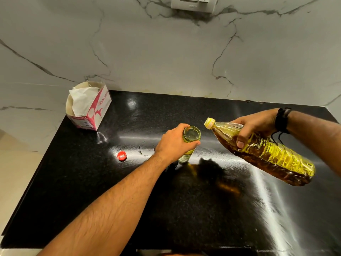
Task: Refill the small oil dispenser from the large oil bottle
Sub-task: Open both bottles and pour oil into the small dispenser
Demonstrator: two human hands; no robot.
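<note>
A small clear glass oil dispenser (191,135) stands upright on the black counter with its mouth open. My left hand (173,145) grips it around the neck from the left. My right hand (254,126) grips the upper body of the large plastic oil bottle (267,154), which is tilted nearly flat above the counter. Its yellow-rimmed neck (209,123) points left, just right of the dispenser's mouth and apart from it. The oil lies in the bottle's lower side. No oil stream is visible. A red cap (122,156) lies on the counter to the left.
An opened red-and-white tissue box (92,109) sits at the counter's (147,200) back left corner. A marble wall rises behind, with a switch plate (193,3) at the top. The counter's left edge runs diagonally; its front edge is at the bottom.
</note>
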